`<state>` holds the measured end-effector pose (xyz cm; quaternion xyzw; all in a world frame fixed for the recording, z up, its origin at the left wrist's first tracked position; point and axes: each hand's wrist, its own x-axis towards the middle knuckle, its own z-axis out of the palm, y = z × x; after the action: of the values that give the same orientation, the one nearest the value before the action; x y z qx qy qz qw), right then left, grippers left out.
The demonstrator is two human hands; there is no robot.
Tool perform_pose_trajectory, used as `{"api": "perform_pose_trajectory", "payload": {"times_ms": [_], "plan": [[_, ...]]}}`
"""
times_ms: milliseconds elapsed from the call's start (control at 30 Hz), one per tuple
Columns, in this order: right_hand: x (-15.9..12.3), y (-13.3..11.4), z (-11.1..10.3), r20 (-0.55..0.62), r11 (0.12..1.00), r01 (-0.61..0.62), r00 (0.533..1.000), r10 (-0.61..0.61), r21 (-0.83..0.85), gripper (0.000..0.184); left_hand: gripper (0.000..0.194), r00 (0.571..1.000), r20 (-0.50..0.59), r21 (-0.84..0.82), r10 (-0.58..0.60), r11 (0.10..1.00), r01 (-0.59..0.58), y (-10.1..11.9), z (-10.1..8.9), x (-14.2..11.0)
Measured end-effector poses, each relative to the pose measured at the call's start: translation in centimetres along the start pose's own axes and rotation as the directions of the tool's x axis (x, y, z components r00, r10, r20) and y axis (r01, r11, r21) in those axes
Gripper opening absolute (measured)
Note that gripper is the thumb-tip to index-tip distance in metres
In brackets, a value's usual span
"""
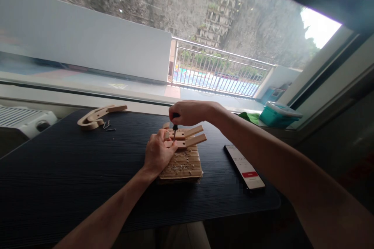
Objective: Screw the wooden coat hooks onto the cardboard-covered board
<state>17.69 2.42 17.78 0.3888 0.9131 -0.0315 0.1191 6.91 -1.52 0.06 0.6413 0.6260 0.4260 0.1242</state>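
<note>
Taking the cardboard block (180,172) as landmark, sides as the person sees them.

Right hand (189,112): above the block's far part, fingers curled round the handle of a screwdriver (175,127). Shaft is near vertical, wrist bent over the top. Likely so that push and twist go straight down the axis.

Left hand (157,152): at the block's left edge, thumb and fingers clamped on the left end of the near wooden piece (196,141). Reads as a brace against the piece turning with the tool. Thumb is just beside the shaft, so a slip could catch it. Exact tip contact is hidden there; can't tell if a screw sits under it.

Far wooden piece (194,131): alongside the near one, both across the block's far part, right ends angled and sticking out past its right edge. Dark holes show in both.

Block top is pitted all over. My guess: it's a sacrificial pad, there to spare the dark table (87,175) underneath and lift the work.

Loose screws (107,125): well left of the block, toward its far side, just beside some curved wooden parts (92,120). Sensible parking: out of the elbows' way.

Phone (244,167): right of the block, screen up with a timer-like readout, so a glance probably does.
</note>
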Motion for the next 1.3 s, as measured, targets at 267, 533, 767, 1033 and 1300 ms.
{"api": "perform_pose_trajectory", "payload": {"times_ms": [267, 533, 767, 1033, 1300], "plan": [[-0.3, 0.3, 0.2, 0.008, 0.998, -0.049, 0.999, 0.048, 0.033, 0.031, 0.024, 1.000, -0.003, 0.002, 0.002, 1.000, -0.002, 0.1, -0.1, 0.0], [-0.7, 0.4, -0.2, 0.028, 0.996, -0.022, 0.999, 0.019, 0.086, 0.023, 0.024, 1.000, -0.004, -0.008, 0.003, 1.000, -0.003, -0.1, 0.1, 0.1], [-0.6, 0.1, -0.2, 0.077, 0.994, -0.059, 0.996, 0.053, 0.089, 0.029, 0.023, 1.000, -0.003, -0.013, 0.001, 1.000, -0.001, -0.1, 0.0, 0.1], [-0.4, 0.2, -0.3, 0.069, 0.998, -0.053, 0.996, 0.051, 0.026, 0.024, 0.023, 1.000, 0.005, -0.020, 0.004, 1.000, -0.004, -0.1, 0.0, 0.1], [-0.3, 0.4, 0.0, 0.024, 0.998, -0.066, 0.998, 0.065, 0.021, 0.027, 0.025, 1.000, 0.009, -0.017, 0.009, 1.000, -0.009, -0.2, -0.1, 0.1]]}}
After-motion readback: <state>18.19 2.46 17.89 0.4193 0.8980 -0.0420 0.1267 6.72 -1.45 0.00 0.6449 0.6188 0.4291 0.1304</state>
